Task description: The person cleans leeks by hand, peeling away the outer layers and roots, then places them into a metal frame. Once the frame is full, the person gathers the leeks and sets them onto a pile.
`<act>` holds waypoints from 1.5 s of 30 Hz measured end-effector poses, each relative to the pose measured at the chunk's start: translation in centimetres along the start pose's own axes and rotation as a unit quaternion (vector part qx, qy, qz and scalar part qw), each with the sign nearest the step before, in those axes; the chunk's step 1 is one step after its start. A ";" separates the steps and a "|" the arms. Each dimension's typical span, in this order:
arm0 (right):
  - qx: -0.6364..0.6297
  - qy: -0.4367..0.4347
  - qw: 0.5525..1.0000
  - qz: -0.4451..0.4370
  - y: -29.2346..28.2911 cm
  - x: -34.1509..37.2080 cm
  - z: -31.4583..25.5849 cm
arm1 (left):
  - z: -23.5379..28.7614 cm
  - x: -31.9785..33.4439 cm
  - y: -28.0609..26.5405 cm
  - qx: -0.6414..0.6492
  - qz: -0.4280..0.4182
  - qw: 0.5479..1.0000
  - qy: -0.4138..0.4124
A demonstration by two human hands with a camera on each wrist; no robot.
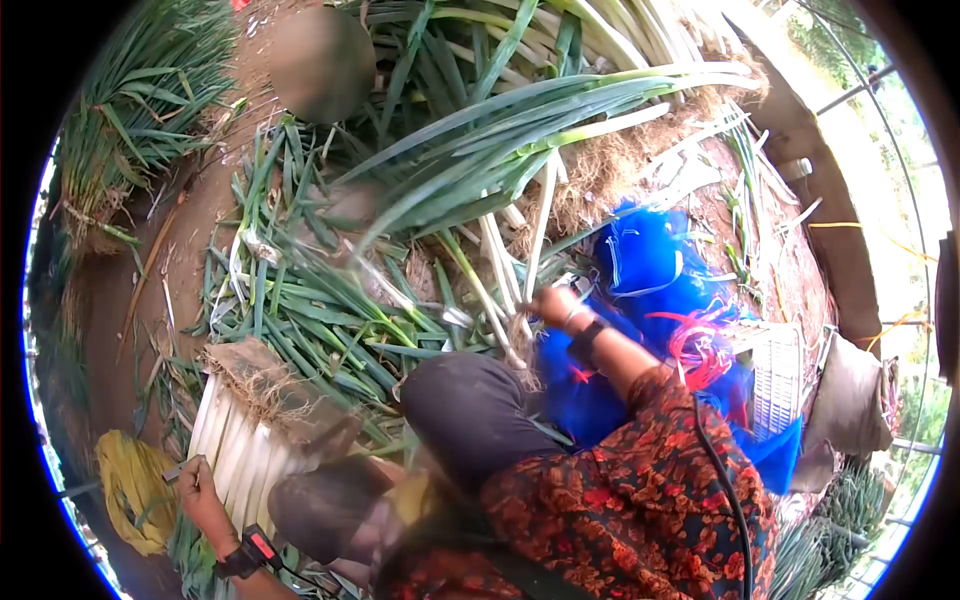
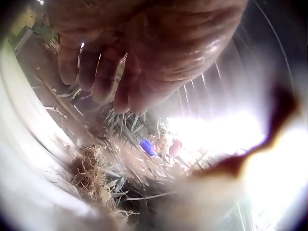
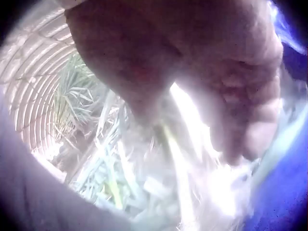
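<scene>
In the head view my right hand [image 1: 560, 308] reaches among pale leek stalks [image 1: 497, 262], fingertips overlapping them. In the right wrist view its thumb and fingers [image 3: 260, 137] stand apart, with a white leek stalk [image 3: 190, 113] showing in the gap; motion blurs this view. My left hand [image 1: 203, 497] is low at the left, beside a row of white leek stalks [image 1: 235, 465] with brown roots at their upper end. In the left wrist view this hand's fingers [image 2: 103, 79] hang fairly straight and side by side. A small grey piece [image 1: 175, 472] shows at its fingertips in the head view.
A large heap of leeks [image 1: 530, 120] lies ahead. Cut green leaves [image 1: 320, 310] litter the ground between. Blue plastic [image 1: 640, 255] with pink cord [image 1: 700, 350] and a white basket [image 1: 777, 380] are at the right. A yellow bag [image 1: 135, 490] lies left; more green bundles [image 1: 140, 110] stand behind.
</scene>
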State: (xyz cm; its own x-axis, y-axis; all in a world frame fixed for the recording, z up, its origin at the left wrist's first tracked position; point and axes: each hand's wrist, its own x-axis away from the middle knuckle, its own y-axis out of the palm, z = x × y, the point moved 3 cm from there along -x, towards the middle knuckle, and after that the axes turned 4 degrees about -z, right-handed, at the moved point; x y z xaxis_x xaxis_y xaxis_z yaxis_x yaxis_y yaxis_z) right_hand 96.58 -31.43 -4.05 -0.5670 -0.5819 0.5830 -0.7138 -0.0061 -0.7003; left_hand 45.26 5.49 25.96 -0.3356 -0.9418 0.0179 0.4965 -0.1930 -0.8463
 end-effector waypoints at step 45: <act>0.052 -0.333 0.937 -0.088 -9.1 -7.7 -24.3 | 15.4 -11.8 37.5 0.779 -0.193 0.576 -0.156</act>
State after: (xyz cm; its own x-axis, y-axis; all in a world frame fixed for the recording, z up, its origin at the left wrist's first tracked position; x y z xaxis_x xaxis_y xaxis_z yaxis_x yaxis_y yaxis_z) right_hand 97.44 -7.13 7.79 -0.0374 -0.9431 0.3303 -0.7083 -0.2081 -0.6745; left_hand 80.14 5.13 2.16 -0.6216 -0.7032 0.3451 0.6310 -0.1884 0.7526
